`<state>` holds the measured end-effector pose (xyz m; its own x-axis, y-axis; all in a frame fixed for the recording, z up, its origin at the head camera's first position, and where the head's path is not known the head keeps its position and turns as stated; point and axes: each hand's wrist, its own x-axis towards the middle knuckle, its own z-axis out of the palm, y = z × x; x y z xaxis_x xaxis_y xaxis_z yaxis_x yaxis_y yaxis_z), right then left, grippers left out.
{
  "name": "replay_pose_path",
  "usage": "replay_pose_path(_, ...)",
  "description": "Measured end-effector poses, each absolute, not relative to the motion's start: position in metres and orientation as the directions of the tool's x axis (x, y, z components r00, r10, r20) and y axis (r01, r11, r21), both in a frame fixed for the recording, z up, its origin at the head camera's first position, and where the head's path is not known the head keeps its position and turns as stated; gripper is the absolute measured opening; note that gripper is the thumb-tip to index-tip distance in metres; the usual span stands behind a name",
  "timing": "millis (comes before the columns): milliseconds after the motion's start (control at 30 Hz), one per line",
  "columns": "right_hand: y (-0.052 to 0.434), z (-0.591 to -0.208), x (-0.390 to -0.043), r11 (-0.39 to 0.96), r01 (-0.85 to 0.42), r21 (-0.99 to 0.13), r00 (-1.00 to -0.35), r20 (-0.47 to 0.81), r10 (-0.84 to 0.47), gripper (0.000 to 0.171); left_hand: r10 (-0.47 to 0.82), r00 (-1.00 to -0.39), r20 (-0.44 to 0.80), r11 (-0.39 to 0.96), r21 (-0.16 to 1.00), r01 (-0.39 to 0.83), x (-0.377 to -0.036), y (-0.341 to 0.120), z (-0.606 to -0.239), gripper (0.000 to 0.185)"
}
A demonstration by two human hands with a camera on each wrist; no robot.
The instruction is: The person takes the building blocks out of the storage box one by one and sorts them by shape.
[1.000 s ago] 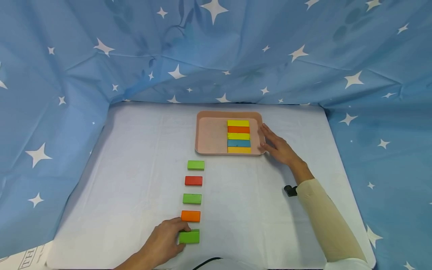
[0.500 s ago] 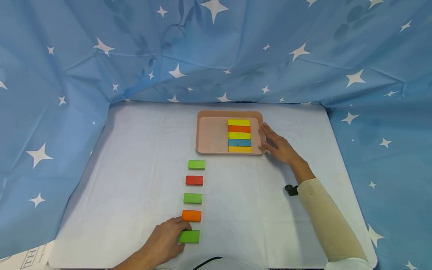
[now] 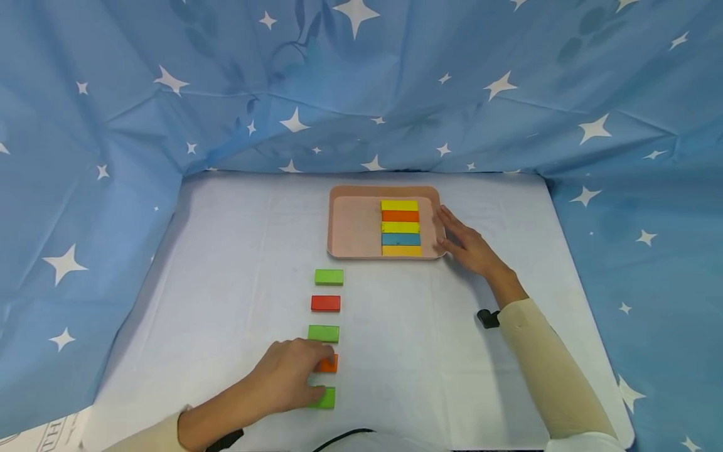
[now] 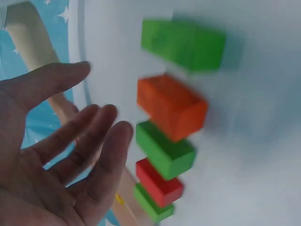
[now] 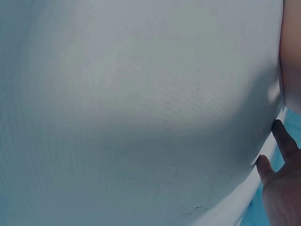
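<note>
Fingers of left hand (image 3: 288,375) spread loose over orange block (image 3: 327,363), nothing gripped; block directly under fingertips, long axis left-right. Right hand (image 3: 467,246) flat against tray (image 3: 353,226), well apart.

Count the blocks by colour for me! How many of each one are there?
Green blocks: 3, all on the table
Orange blocks: 2, one on the table, one in the pink tray
Red block: 1
Yellow blocks: 3, all in the tray
Blue block: 1
Total: 10 blocks
</note>
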<state>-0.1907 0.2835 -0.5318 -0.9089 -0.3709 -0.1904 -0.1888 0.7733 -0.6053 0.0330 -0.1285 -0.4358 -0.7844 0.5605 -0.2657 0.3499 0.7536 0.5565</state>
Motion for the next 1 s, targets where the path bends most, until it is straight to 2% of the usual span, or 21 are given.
replay_pose_path(100, 0.285, -0.531, -0.190, 0.773, -0.192, -0.605, -0.909, -0.187, -0.372, 0.074, 0.578, -0.791, -0.201, 0.726, 0.570, 0.386, 0.007, -0.120, -0.438, 0.026)
replay_pose_path(300, 0.286, -0.532, -0.189, 0.767, -0.182, -0.615, -0.907, -0.195, -0.372, 0.074, 0.631, -0.766, -0.121, 0.649, 0.624, 0.436, -0.059, -0.102, -0.448, 0.022)
replay_pose_path(600, 0.286, -0.533, -0.189, 0.770, -0.192, -0.609, -0.909, -0.185, -0.373, 0.074, 0.604, -0.796, 0.051, 0.527, 0.724, 0.446, -0.171, -0.069, -0.471, 0.025)
replay_pose_path(800, 0.287, -0.531, -0.188, 0.762, -0.203, -0.615, -0.904, -0.181, -0.387, 0.073, 0.582, -0.813, 0.000, 0.578, 0.704, 0.413, -0.228, -0.046, -0.484, 0.030)
replay_pose_path(1000, 0.287, -0.531, -0.189, 0.755, -0.213, -0.620, -0.902, -0.172, -0.396, 0.073, 0.584, -0.807, -0.093, 0.653, 0.644, 0.398, -0.259, -0.027, -0.492, 0.040)
